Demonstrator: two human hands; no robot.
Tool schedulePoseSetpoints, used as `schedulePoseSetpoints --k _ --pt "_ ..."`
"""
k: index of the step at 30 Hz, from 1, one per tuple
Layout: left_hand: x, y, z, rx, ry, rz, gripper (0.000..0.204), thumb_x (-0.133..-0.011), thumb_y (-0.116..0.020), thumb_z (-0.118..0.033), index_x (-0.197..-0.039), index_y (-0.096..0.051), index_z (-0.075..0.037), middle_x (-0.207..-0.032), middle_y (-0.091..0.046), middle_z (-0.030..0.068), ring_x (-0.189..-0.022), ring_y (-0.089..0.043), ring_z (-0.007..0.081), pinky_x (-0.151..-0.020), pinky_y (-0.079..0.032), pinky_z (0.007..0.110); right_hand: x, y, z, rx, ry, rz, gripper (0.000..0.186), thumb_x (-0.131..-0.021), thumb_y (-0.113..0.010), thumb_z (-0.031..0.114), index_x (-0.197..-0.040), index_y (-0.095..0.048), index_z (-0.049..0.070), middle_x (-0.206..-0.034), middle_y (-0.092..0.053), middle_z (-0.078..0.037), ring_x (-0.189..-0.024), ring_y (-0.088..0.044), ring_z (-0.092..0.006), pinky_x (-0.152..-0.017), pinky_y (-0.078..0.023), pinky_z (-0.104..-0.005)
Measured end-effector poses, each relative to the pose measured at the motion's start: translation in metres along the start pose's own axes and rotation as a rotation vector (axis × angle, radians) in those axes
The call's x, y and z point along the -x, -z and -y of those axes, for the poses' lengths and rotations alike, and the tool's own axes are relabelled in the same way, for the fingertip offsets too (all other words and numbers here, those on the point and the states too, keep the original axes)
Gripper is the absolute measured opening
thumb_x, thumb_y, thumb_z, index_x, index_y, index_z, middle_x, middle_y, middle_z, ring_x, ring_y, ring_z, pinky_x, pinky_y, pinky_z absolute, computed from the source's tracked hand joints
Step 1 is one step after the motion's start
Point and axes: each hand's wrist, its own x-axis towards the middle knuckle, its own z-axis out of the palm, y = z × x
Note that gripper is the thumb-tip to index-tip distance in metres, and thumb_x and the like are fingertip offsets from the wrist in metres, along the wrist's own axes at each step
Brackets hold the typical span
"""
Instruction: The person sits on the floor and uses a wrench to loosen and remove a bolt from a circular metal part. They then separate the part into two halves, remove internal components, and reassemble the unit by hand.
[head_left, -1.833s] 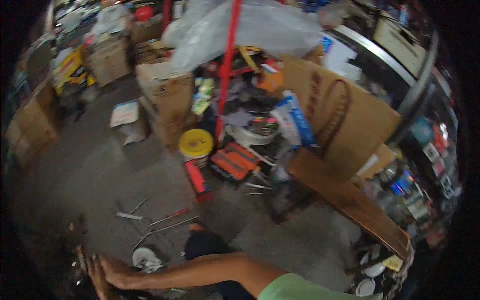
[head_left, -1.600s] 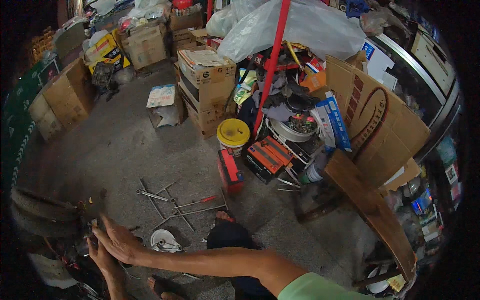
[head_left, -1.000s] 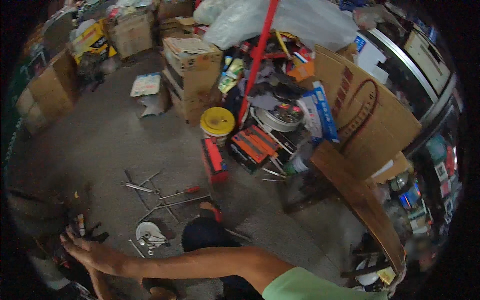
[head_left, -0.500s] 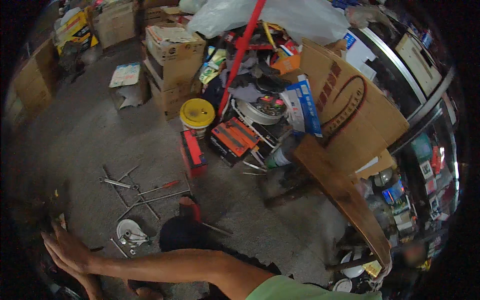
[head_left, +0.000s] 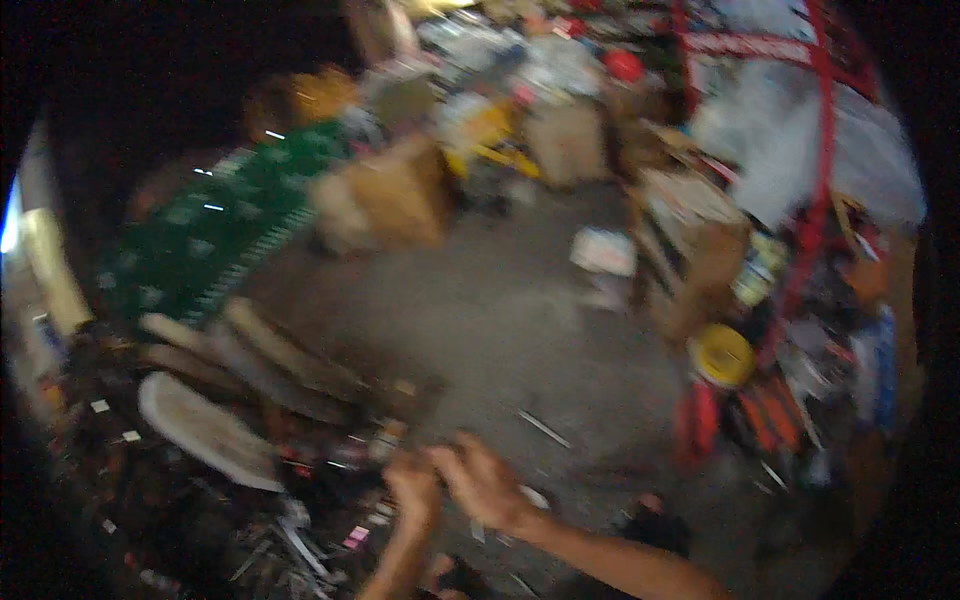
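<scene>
My left hand and my right hand are close together at the lower middle, fingertips almost meeting. The left fingers look curled inward; what they hold, if anything, is lost in the blur. My right hand reaches in from the lower right, its fingers bent toward the left hand and too smeared to read. Around the hands lie small loose parts and tools, including a pale, long tool on the left. A thin metal rod rests on the floor beyond the right hand.
Several long, curved pieces, among them a pale-edged one, lie at the left before a green patterned sheet. Cardboard boxes stand behind. To the right are a yellow-lidded bucket, a red box and a red pole.
The view has swung left, so the boxes and bucket now sit farther right and the green sheet shows. My hands appear nearer the middle, and everything is blurred.
</scene>
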Motion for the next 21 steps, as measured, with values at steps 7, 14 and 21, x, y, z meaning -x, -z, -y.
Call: schedulePoseSetpoints --k 7,14,21 --pt "0.041 -0.067 -0.037 0.245 0.712 0.097 0.027 -0.091 -0.059 -0.022 -0.105 -0.064 0.0 -0.093 -0.063 0.0098 -0.075 -0.059 0.019 -0.062 -0.05 0.036 -0.008 -0.021 -0.048 0.846 0.543 -0.402 0.054 -0.088 -0.055 0.039 -0.114 -0.057 -0.009 -0.11 -0.062 -0.028 -0.106 -0.059 -0.0399 -0.09 -0.046 -0.0405" --pt "0.081 -0.081 -0.12 0.311 0.437 0.335 0.041 -0.085 -0.067 -0.01 -0.122 -0.056 0.005 -0.113 -0.062 0.0219 -0.099 -0.063 0.0331 -0.078 -0.054 0.045 -0.024 0.017 -0.04 0.255 -0.03 0.001 0.067 -0.098 -0.03 0.054 -0.144 -0.035 0.005 -0.146 -0.035 -0.021 -0.133 -0.034 -0.0381 -0.11 -0.026 -0.05" --pt "0.058 -0.046 -0.073 0.399 0.365 0.267 0.045 -0.081 -0.074 -0.017 -0.12 -0.059 0.002 -0.106 -0.066 0.0161 -0.095 -0.064 0.0308 -0.082 -0.052 0.045 -0.034 0.019 -0.056 -0.136 -0.071 0.211 0.044 -0.098 -0.05 0.038 -0.127 -0.054 0.005 -0.113 -0.06 -0.01 -0.097 -0.059 -0.0201 -0.083 -0.047 -0.041"
